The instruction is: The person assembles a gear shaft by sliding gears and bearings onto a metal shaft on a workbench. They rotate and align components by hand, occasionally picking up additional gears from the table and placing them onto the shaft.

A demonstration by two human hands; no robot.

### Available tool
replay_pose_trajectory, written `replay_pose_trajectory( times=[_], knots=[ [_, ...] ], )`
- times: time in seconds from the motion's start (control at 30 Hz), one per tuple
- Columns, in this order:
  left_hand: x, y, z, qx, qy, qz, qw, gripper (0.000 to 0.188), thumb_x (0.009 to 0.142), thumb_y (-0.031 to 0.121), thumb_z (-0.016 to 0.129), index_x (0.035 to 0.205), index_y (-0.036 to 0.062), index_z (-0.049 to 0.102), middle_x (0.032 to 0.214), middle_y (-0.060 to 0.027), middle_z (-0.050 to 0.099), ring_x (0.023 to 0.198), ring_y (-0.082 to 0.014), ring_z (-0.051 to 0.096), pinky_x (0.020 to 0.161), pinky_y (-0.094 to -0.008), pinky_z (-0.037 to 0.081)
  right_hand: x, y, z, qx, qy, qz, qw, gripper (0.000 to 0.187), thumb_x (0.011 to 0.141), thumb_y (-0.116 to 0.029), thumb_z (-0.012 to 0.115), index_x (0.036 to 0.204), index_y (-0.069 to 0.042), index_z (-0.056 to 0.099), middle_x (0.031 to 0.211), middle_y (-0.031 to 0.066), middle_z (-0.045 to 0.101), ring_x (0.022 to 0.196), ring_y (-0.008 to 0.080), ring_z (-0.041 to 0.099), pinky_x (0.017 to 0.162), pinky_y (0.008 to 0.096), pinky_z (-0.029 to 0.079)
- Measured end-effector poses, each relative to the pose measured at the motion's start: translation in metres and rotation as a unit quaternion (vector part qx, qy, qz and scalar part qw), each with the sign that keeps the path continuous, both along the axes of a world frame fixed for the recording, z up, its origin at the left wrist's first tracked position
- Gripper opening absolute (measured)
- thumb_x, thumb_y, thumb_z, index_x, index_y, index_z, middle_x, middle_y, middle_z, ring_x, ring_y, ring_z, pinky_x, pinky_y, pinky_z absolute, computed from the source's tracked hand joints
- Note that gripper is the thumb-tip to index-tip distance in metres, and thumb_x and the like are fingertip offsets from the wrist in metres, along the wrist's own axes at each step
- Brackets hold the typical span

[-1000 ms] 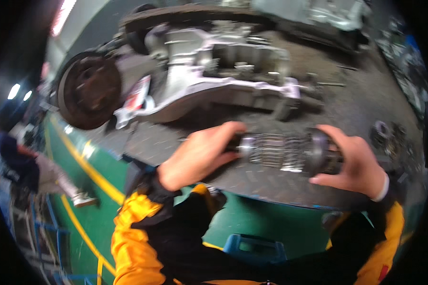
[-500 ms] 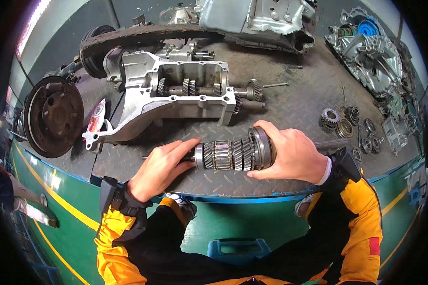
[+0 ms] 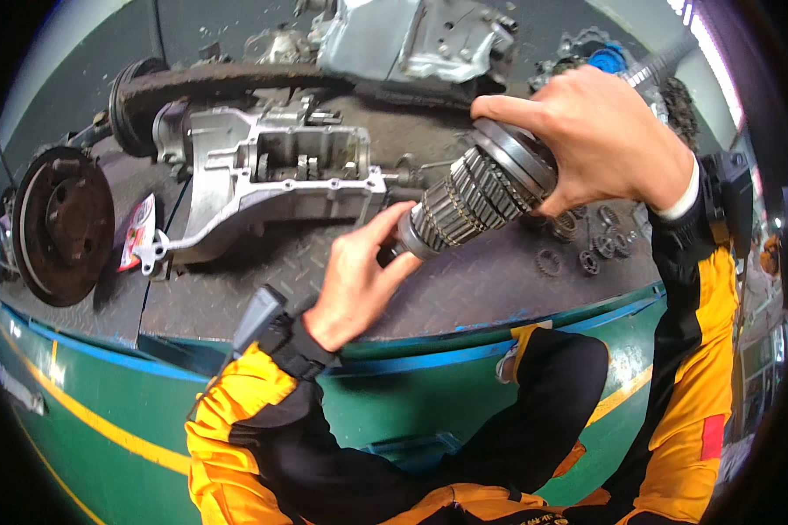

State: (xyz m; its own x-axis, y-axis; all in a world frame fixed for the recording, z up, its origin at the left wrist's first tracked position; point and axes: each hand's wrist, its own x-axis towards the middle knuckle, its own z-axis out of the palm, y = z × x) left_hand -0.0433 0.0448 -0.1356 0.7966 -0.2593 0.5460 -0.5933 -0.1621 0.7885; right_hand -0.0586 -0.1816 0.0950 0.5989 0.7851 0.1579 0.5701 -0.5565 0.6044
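Tilted above the metal bench, a steel gear shaft [image 3: 471,206] carries a stack of helical gears, a wide ring at its upper right end. My right hand [image 3: 600,140] wraps round that ring. At the lower left end, the fingers and thumb of my left hand [image 3: 359,271] close on the collar. The thin end of the shaft beyond the ring points up and right, past my right hand. Just behind my left hand lies an open aluminium gearbox housing [image 3: 276,188], with another geared shaft [image 3: 311,166] inside it.
A rusty brake drum [image 3: 64,226] stands at the bench's left end. Several loose gears and rings [image 3: 591,254] lie right of the shaft. Farther back are a long rusty beam [image 3: 236,87] and a large silver casing [image 3: 411,44]. The bench's blue front edge [image 3: 464,339] runs nearby.
Both hands have lifted the gear shaft off the bench and tilted it, the right end rising highest. My view has turned, and the housing now appears farther left.
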Motion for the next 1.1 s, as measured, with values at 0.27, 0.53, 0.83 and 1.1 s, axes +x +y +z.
replay_pose_trajectory(
  times=[0.27, 0.53, 0.83, 1.1],
  knots=[
    [0.003, -0.05, -0.005, -0.225, 0.119, -0.106, 0.961, 0.055, 0.09, -0.008, 0.076, 0.141, -0.0044, 0.057, 0.123, -0.0079, 0.071, 0.111, -0.013, 0.067, 0.1, -0.0295, 0.055, 0.0, 0.038, 0.047, -0.153, -0.008, 0.028, 0.988, 0.083, 0.048, -0.036, 0.098, 0.123, -0.017, 0.068, 0.078, 0.0093, 0.072, 0.079, 0.0341, 0.074, 0.069, 0.0436, 0.057],
    [0.002, -0.042, -0.002, -0.214, 0.112, -0.116, 0.963, 0.051, 0.09, -0.008, 0.077, 0.137, -0.0068, 0.057, 0.126, -0.0114, 0.071, 0.113, -0.0142, 0.069, 0.101, -0.0306, 0.057, 0.016, 0.053, 0.032, -0.174, -0.09, 0.072, 0.978, 0.053, 0.071, -0.019, 0.085, 0.119, -0.022, 0.063, 0.086, -0.0009, 0.071, 0.093, 0.0192, 0.071, 0.092, 0.0348, 0.043],
    [0.023, -0.017, 0.087, -0.184, 0.103, -0.27, 0.94, 0.119, 0.073, 0.014, 0.096, 0.16, 0.0066, 0.017, 0.141, -0.0159, 0.054, 0.129, -0.0254, 0.058, 0.11, -0.0405, 0.049, 0.022, 0.035, 0.028, -0.122, -0.103, 0.147, 0.976, 0.051, 0.07, -0.017, 0.084, 0.117, -0.021, 0.063, 0.088, -0.0035, 0.069, 0.097, 0.0177, 0.068, 0.095, 0.0354, 0.043],
    [0.031, -0.049, 0.107, -0.207, 0.055, -0.192, 0.958, 0.056, 0.08, 0.021, 0.092, 0.122, 0.0001, 0.061, 0.108, -0.0047, 0.07, 0.098, -0.0137, 0.067, 0.086, -0.0299, 0.056, 0.023, 0.019, 0.009, -0.053, -0.16, 0.21, 0.963, 0.036, 0.084, -0.02, 0.069, 0.12, -0.019, 0.064, 0.094, -0.0023, 0.064, 0.105, 0.0182, 0.061, 0.119, 0.0448, 0.038]
  ],
)
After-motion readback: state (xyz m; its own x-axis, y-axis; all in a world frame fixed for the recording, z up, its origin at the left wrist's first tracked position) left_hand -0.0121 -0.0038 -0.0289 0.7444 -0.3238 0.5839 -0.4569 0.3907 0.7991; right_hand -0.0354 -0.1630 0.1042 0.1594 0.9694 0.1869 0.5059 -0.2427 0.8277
